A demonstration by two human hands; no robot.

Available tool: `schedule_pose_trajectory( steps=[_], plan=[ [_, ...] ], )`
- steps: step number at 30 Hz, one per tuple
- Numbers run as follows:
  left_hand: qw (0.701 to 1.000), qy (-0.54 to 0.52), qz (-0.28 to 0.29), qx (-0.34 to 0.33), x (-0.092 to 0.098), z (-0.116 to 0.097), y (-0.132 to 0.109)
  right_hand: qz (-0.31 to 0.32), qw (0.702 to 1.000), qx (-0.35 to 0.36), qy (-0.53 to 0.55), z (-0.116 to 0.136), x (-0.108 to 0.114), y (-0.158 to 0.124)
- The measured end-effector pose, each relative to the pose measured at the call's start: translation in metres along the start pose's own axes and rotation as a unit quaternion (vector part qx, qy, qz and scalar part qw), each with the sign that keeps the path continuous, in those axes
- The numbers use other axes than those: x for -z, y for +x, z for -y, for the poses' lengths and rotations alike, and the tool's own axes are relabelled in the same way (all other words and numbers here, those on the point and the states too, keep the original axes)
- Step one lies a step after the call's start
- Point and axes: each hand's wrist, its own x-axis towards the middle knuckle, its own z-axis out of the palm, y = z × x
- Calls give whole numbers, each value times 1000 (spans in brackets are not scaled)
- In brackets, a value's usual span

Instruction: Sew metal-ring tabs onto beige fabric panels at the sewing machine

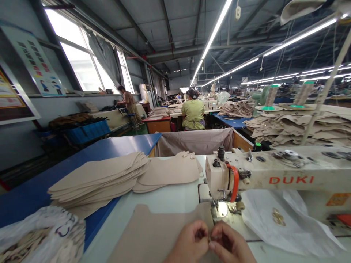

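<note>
My left hand (192, 239) and my right hand (229, 241) meet at the front edge of the sewing machine, fingers pinched round something small that I cannot make out. Beneath them a beige fabric panel (156, 230) lies flat on the pale table, its upper right corner close to the needle area (221, 209) of the white machine (263, 173). Right of my hands, several gold-coloured metal rings (278, 217) rest on a white sheet (290, 233).
Stacked beige panels (98, 175) lie at the left across a blue table (68, 160); a smaller pile (170, 171) sits beside them. A plastic bag of scraps (41, 233) is at the lower left. Two people (192, 111) (127, 102) are farther back.
</note>
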Motion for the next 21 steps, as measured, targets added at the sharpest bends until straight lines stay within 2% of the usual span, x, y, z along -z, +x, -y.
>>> schedule_pose_trajectory(
  steps=[4, 9, 15, 21],
  plan=[
    [1000, 1, -16, -9, -1, 5, 2, -48, 988, 61, -137, 8, 3, -2],
    [998, -35, -39, -28, 0, 8, 5, -60, 972, 129, -190, 26, 0, -3],
    [996, -71, -53, -13, 3, -3, 4, -92, 973, 99, -187, 41, -5, -4],
    [994, -108, -22, 13, 5, -7, 2, -93, 976, 64, -189, 41, -1, -4]
  ],
)
